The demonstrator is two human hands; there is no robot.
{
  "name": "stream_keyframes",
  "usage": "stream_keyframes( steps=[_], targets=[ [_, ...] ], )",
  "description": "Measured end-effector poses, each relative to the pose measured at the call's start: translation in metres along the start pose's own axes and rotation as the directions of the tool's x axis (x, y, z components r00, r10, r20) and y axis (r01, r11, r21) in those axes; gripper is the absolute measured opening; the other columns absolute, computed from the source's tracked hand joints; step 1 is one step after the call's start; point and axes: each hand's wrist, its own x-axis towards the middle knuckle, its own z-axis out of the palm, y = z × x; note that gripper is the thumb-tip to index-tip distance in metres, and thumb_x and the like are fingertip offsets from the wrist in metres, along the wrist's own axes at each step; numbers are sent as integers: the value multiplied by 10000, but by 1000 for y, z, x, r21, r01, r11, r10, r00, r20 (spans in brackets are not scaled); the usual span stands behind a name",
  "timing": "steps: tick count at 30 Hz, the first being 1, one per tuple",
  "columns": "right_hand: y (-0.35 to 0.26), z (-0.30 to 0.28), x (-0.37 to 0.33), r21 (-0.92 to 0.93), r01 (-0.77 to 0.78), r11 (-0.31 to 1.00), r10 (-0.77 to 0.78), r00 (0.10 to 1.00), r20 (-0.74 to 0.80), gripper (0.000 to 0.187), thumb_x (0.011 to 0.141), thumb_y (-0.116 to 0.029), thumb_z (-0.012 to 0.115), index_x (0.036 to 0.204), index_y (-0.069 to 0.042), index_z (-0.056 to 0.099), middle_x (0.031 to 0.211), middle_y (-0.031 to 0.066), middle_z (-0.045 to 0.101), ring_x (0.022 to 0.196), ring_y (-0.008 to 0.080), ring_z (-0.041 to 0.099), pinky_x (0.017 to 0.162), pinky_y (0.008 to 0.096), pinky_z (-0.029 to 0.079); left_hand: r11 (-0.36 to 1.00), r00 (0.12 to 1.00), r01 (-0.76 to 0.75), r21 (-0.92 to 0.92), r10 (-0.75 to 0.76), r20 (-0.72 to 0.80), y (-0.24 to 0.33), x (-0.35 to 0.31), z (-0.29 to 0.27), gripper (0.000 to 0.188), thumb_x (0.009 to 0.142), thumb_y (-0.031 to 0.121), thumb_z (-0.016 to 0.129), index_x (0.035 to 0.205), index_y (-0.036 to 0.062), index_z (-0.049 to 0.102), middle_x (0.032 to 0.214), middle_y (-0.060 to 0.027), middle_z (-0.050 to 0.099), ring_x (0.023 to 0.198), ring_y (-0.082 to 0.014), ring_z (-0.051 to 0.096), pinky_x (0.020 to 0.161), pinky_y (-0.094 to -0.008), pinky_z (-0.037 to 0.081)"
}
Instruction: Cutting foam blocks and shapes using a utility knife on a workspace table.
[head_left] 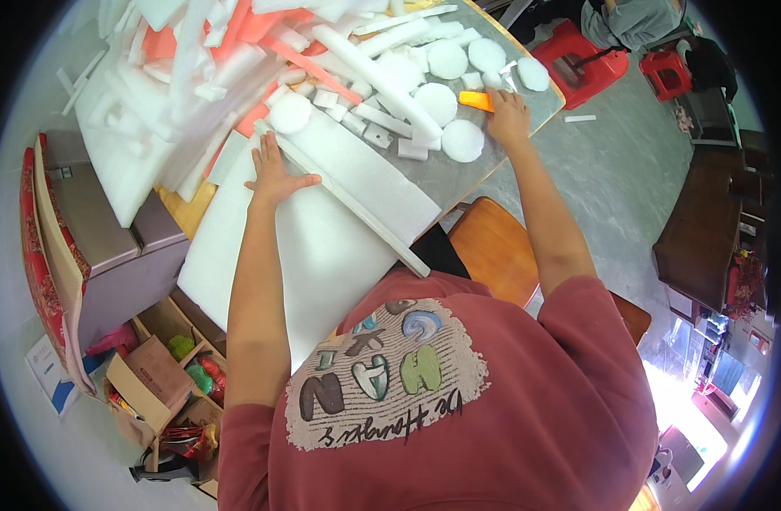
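Note:
My left hand (280, 177) lies flat on a large white foam board (305, 247), fingers spread and thumb stretched out to the right. Its fingertips reach the far end of a long narrow foam strip (348, 204), which runs along the board toward my body. Out at the table's right side, my right hand (509, 117) is closed on one end of an orange utility knife (474, 100); its blade cannot be made out. Around it lie round white foam discs (463, 140) and small foam blocks (411, 150). Another white foam slab (365, 166) lies right of the strip.
White foam offcuts (186, 77) and pink foam strips (309, 66) pile up at the far left. A wooden stool (494, 247) stands by the table's near edge. Red plastic stools (577, 60) and a seated person (633, 21) are at far right. Boxes (156, 375) stand lower left.

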Motion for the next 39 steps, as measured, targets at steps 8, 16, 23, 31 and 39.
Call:
stream_keyframes(
  steps=[8,16,23,31,39],
  targets=[
    [28,-34,-11,-46,-189,981,194,931,309,409,724,-143,554,1133,-129,570,1013,134,615,948,306,571,820,401,432,999,999,47,-7,-47,-10,-1,-3,-1,1344,452,459,852,1450,123,17,1525,-51,21,1395,-314,3,989,-709,120],
    [-32,-92,-43,645,-762,60,97,647,756,523,694,-31,476,1216,-37,451,868,108,590,729,201,576,659,313,482,999,999,34,-17,-35,-22,-11,-2,2,1348,454,453,853,1451,131,3,1524,-72,20,1393,-328,5,973,-721,127],
    [-124,-120,-45,619,-784,51,-214,597,773,714,698,9,484,1377,-102,292,915,92,557,700,154,548,615,276,479,1000,997,-8,-30,6,-77,-15,4,9,1410,371,511,849,1452,119,32,1521,-65,65,1391,-325,48,965,-728,146],
    [-239,-54,-24,708,-375,599,-354,668,654,649,814,-79,497,1402,-173,241,978,129,584,732,227,602,664,351,495,997,997,72,-2,-72,-38,-5,-5,-1,1401,370,510,855,1452,131,48,1520,-40,81,1395,-285,59,988,-710,164],
    [-286,-29,-21,642,-100,760,-377,737,561,644,771,-27,489,1372,-86,265,940,273,592,862,437,574,766,481,456,998,997,56,1,-56,-61,-11,-3,1,1393,367,507,859,1451,135,67,1519,-26,91,1396,-270,70,992,-709,163]
  ],
)
